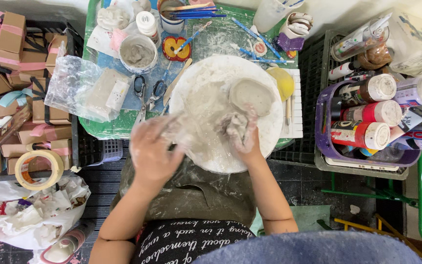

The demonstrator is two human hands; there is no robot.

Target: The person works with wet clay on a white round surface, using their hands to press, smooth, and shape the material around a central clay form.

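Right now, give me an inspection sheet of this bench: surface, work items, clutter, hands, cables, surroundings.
Surface: green table, white-smeared.
Work items: shallow clay dish on a round white board.
Clutter: scissors, bagged clay block, tub of slip, brushes.
Hands: left hand blurred, clay-coated; right hand pinching wet clay below the dish.
Cables: nothing seen.
Surroundings: paint bottles in a purple basket, brown boxes, tape roll.

Green table (pixel 104 128) bearing a round white board (pixel 269 128) under both hands; beyond the left hand (pixel 148 152), scissors (pixel 140 93), a clay tub (pixel 138 52) and a bagged clay block (pixel 101 93); beyond the right hand (pixel 244 133), blue brushes (pixel 250 33).
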